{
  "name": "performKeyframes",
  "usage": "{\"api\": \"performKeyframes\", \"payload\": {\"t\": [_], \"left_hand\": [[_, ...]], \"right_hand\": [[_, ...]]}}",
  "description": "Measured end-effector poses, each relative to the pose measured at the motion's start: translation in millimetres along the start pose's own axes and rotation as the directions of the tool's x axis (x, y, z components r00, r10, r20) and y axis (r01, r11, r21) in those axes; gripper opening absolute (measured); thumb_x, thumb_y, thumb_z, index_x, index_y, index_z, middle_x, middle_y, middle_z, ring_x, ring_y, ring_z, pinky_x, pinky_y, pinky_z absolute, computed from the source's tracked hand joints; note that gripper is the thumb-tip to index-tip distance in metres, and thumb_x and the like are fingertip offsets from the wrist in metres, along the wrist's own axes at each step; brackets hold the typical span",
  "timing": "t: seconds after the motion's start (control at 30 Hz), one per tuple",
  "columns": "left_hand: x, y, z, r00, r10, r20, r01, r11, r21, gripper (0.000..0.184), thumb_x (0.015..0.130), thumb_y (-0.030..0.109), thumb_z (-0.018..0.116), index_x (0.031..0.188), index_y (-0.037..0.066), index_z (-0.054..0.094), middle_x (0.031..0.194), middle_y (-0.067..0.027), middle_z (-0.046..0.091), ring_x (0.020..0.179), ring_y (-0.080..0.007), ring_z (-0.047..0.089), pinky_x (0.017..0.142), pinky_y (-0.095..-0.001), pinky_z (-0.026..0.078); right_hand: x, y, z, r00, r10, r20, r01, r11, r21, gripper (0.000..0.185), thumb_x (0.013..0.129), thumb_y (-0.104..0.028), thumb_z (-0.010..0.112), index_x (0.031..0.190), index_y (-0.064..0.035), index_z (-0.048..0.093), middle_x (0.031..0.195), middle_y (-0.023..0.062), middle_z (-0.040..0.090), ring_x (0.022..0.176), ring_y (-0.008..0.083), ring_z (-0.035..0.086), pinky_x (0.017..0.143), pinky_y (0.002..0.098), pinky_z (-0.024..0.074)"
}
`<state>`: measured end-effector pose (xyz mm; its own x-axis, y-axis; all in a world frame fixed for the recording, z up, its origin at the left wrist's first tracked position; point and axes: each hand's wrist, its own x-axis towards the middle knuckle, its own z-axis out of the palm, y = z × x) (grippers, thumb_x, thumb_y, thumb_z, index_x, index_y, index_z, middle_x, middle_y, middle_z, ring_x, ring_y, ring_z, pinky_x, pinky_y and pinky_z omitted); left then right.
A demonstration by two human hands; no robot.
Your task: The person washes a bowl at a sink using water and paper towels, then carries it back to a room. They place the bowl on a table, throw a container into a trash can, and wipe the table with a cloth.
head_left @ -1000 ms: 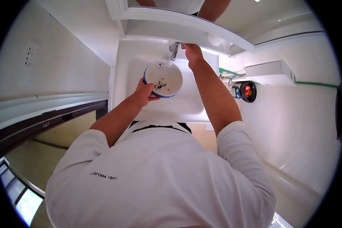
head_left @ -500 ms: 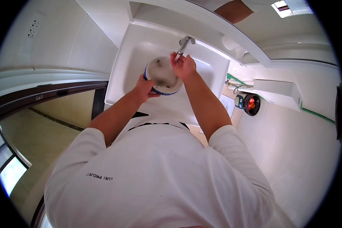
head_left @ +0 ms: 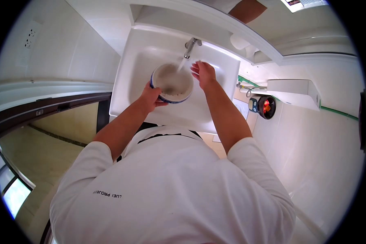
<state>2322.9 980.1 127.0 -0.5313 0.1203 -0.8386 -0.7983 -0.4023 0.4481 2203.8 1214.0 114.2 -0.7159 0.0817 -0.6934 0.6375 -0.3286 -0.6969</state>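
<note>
A round bowl (head_left: 179, 100) with a white inside and a blue-patterned outside is held over the white sink (head_left: 128, 91). Cloudy water with dark bits lies in it, the bits gathered toward the near side. My left hand (head_left: 151, 97) grips the bowl's near left edge, thumb over the rim and fingers underneath. From the chrome faucet (head_left: 189, 49) a stream of water (head_left: 182, 65) runs into the bowl. My right hand (head_left: 205, 74) is just right of the stream and bowl, fingers apart and slightly blurred, holding nothing.
A mirror (head_left: 313, 42) and white ledge border the sink's far side. To the right are a white box-like fixture (head_left: 290, 90), a green pipe (head_left: 339, 112) and a dark round container (head_left: 266, 116) with red things inside. A dark door frame (head_left: 75, 101) stands at the left.
My right hand has left the faucet and moved right and slightly down. Water now visibly runs into the bowl. My left hand keeps its hold on the bowl; the view has shifted slightly.
</note>
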Motion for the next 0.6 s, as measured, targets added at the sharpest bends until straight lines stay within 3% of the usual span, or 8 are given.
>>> {"api": "performKeyframes", "payload": {"t": [0.07, 0.17, 0.23, 0.27, 0.33, 0.43, 0.6], "left_hand": [[-0.9, 6.3, 1.9, 1.000, 0.016, -0.015, -0.015, 0.999, 0.045, 0.074, 0.088, -0.001, 0.052, 0.155, 0.021, 0.027, 0.134, -0.0160, 0.057, 0.104, -0.0376, 0.072, 0.082, -0.0577, 0.064], [1.2, 5.9, -0.7, 0.999, 0.045, -0.002, -0.045, 0.996, 0.074, 0.075, 0.089, -0.001, 0.051, 0.156, 0.022, 0.026, 0.134, -0.0152, 0.057, 0.106, -0.0377, 0.071, 0.083, -0.0574, 0.064], [5.2, 6.9, -3.4, 0.999, 0.047, 0.027, -0.049, 0.995, 0.089, 0.074, 0.089, -0.002, 0.050, 0.155, 0.023, 0.028, 0.137, -0.0151, 0.055, 0.109, -0.0374, 0.070, 0.081, -0.0567, 0.065], [6.9, 6.2, -4.8, 0.997, 0.051, 0.054, -0.056, 0.993, 0.100, 0.073, 0.090, -0.004, 0.049, 0.154, 0.024, 0.030, 0.140, -0.0151, 0.052, 0.113, -0.0370, 0.068, 0.080, -0.0560, 0.066], [6.8, 6.7, -4.4, 0.996, 0.059, 0.062, -0.065, 0.993, 0.096, 0.074, 0.089, -0.004, 0.048, 0.155, 0.025, 0.030, 0.141, -0.0149, 0.052, 0.113, -0.0370, 0.068, 0.080, -0.0561, 0.066], [6.5, 9.5, -3.6, 0.992, 0.073, 0.103, -0.084, 0.991, 0.103, 0.075, 0.089, -0.004, 0.047, 0.156, 0.024, 0.027, 0.142, -0.0157, 0.049, 0.114, -0.0370, 0.068, 0.084, -0.0575, 0.065], [22.1, 8.0, 0.1, 0.984, 0.052, 0.172, -0.065, 0.996, 0.068, 0.076, 0.089, -0.003, 0.046, 0.157, 0.022, 0.024, 0.142, -0.0160, 0.048, 0.114, -0.0369, 0.067, 0.089, -0.0599, 0.063]], "right_hand": [[-2.1, 4.7, -27.1, 0.978, -0.205, -0.047, 0.156, 0.856, -0.494, 0.026, 0.102, -0.024, 0.062, 0.114, -0.0019, 0.068, 0.105, 0.0104, 0.073, 0.097, 0.0191, 0.071, 0.077, 0.0348, 0.0565], [-0.7, 26.9, -72.5, 0.951, -0.309, -0.027, 0.226, 0.748, -0.624, 0.031, 0.100, -0.024, 0.064, 0.121, -0.0021, 0.068, 0.107, 0.0099, 0.073, 0.093, 0.0159, 0.070, 0.077, 0.0327, 0.0559], [-22.8, 27.1, -80.9, 0.985, -0.152, -0.079, 0.043, 0.665, -0.745, 0.028, 0.099, -0.022, 0.065, 0.119, -0.0029, 0.069, 0.107, 0.0093, 0.074, 0.090, 0.0148, 0.070, 0.074, 0.0309, 0.0553], [-30.6, 33.9, -84.5, 0.986, -0.145, -0.087, 0.034, 0.670, -0.741, 0.028, 0.099, -0.022, 0.065, 0.119, -0.0029, 0.069, 0.107, 0.0093, 0.074, 0.090, 0.0148, 0.070, 0.074, 0.0309, 0.0553], [-39.5, 50.0, -90.5, 0.945, -0.326, -0.020, 0.171, 0.544, -0.821, 0.028, 0.099, -0.023, 0.066, 0.118, -0.0019, 0.070, 0.103, 0.0096, 0.074, 0.089, 0.0155, 0.070, 0.072, 0.0302, 0.0548], [-54.9, 58.1, -92.0, 0.981, -0.187, -0.061, 0.075, 0.642, -0.763, 0.030, 0.097, -0.023, 0.064, 0.118, -0.0026, 0.070, 0.098, 0.0108, 0.077, 0.085, 0.0187, 0.071, 0.075, 0.0338, 0.0551], [-64.4, 89.8, -106.6, 0.972, -0.226, -0.061, 0.131, 0.740, -0.660, 0.029, 0.099, -0.021, 0.062, 0.121, -0.0022, 0.068, 0.094, 0.0089, 0.076, 0.084, 0.0179, 0.070, 0.074, 0.0337, 0.0550]]}}
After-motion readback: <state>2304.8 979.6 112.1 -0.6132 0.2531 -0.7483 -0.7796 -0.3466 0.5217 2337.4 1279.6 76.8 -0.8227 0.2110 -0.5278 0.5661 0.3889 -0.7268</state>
